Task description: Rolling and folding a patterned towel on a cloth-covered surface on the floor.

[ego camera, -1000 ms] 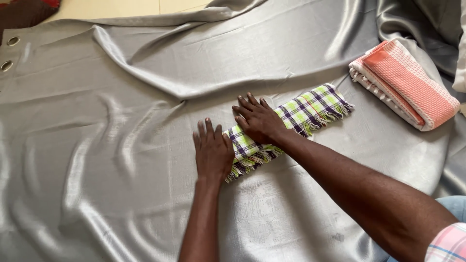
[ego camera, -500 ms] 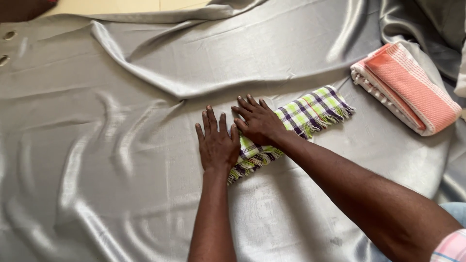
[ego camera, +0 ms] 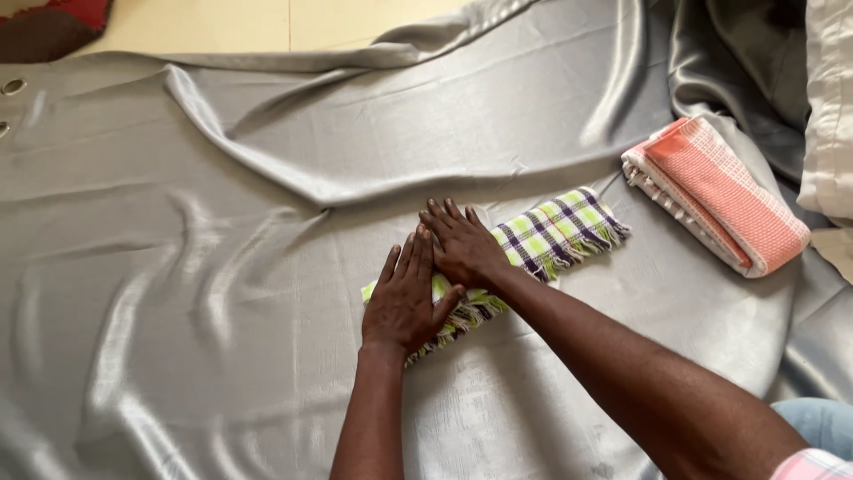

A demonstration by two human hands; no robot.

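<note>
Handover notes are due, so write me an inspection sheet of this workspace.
Surface: grey satin sheet spread out flat, with creases and a raised fold running across its upper part.
Job's things: green checked cloth, folded into a narrow strip with fringed ends, lying on the sheet.
Clutter: folded orange and white cloth to the right, apart from the checked one.
Hands: left hand flat on the strip's near end; right hand flat on its middle; both open, palms down.
Cables: nothing seen.
Surroundings: pale floor past the sheet, a dark red item in the top left corner, white fabric at the right edge.
</note>
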